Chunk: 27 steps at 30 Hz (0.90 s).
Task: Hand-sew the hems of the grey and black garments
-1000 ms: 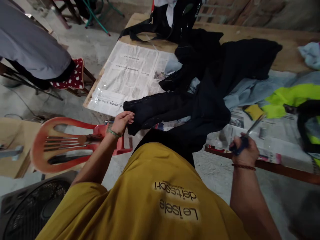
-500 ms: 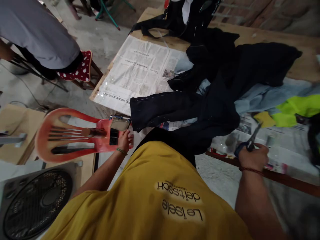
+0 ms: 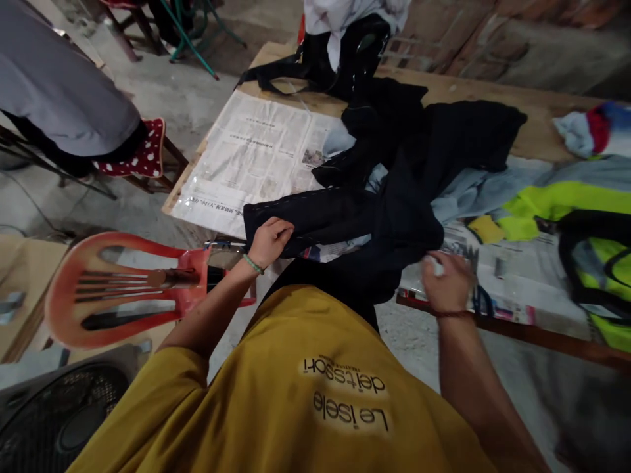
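A dark garment [image 3: 315, 217] with pale dashed stitching along one edge lies crumpled across the near side of the table. My left hand [image 3: 270, 240] is over its left end, thumb and fingers pinched together; whatever they may hold is too small to make out. My right hand [image 3: 446, 279] is at the table's front edge, just right of the garment. Motion smears its curled fingers, and a small pale patch shows by them. Partly hidden behind that hand, the dark-handled scissors [image 3: 483, 302] lie on newspaper.
Newspaper [image 3: 256, 151] under clear plastic covers the wooden table. A black bag [image 3: 325, 66] stands at the back. Neon-yellow cloth [image 3: 547, 197] and a yellow piece [image 3: 486, 228] lie to the right. A red plastic chair [image 3: 192, 279], a fan [image 3: 64, 414] and a seated person [image 3: 64, 92] are leftward.
My left hand has moved from above the chair seat to the garment's end. My right hand has let go of the scissors and moved left towards the garment. The view has shifted slightly.
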Tool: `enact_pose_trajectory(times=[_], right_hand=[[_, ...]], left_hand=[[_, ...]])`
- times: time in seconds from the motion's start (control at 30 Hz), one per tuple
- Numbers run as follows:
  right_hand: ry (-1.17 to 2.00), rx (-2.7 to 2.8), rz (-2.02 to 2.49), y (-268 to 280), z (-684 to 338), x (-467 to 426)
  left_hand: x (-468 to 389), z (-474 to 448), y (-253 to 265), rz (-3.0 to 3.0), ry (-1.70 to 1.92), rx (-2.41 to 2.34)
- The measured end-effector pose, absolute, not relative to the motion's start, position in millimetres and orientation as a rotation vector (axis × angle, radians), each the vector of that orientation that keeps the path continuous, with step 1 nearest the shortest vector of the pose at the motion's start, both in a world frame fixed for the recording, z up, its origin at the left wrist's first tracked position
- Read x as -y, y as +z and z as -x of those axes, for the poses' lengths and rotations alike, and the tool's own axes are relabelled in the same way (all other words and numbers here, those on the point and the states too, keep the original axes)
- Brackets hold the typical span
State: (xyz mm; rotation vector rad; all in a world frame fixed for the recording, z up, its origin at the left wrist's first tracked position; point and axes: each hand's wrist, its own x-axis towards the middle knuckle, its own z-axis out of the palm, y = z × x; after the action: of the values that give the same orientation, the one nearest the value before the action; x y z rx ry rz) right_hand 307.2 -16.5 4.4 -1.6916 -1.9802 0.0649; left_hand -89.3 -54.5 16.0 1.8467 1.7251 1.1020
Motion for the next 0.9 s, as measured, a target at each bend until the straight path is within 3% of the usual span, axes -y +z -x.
enact_pose_trajectory(times=[0.17,0.3,0.63,0.9], right_hand=[[0.209,2.263,1.118,8,-199,13],[0.372,2.351,1.067,-12,-130,-18],[0.459,2.421,1.124,-49,-137,-29],[0.450,2.449,1.149,-46,-134,-29]], left_hand=[[43,70,-2,-1.773,0.850,-1.657],[69,59,-20,-1.754,0.834,-1.644],[86,60,-14,-1.679,0.876,-1.640],[62,47,-3,-1.966,0.511,-1.667]])
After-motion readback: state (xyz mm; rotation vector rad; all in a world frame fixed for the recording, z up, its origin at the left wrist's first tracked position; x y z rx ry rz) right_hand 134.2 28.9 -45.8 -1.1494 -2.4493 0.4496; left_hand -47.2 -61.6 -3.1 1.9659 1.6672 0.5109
